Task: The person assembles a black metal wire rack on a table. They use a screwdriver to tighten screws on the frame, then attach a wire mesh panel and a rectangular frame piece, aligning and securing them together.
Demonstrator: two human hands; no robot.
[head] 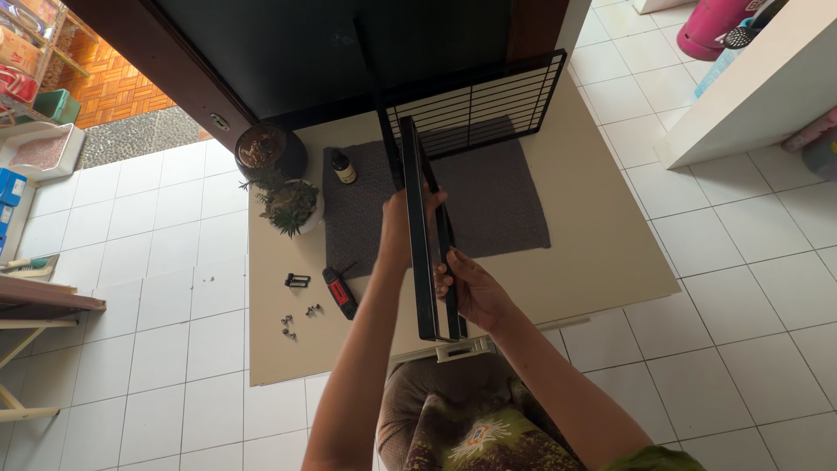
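Observation:
Over the beige table (602, 253) I hold a black wire-mesh panel (422, 262) edge-on to the camera, so it looks like a narrow black frame. My left hand (399, 228) grips its left side near the middle. My right hand (466, 288) clasps its right side lower down. A second black wire grid panel (488, 105) stands upright at the far side of the table, over a dark grey mat (497, 205).
A small dark bottle (343, 166) stands on the mat. Two potted plants (288, 205) sit at the table's left. A red-and-black tool (340, 292), a black clip (297, 280) and several screws (296, 321) lie near the left front. A cushioned seat (453, 419) is below me.

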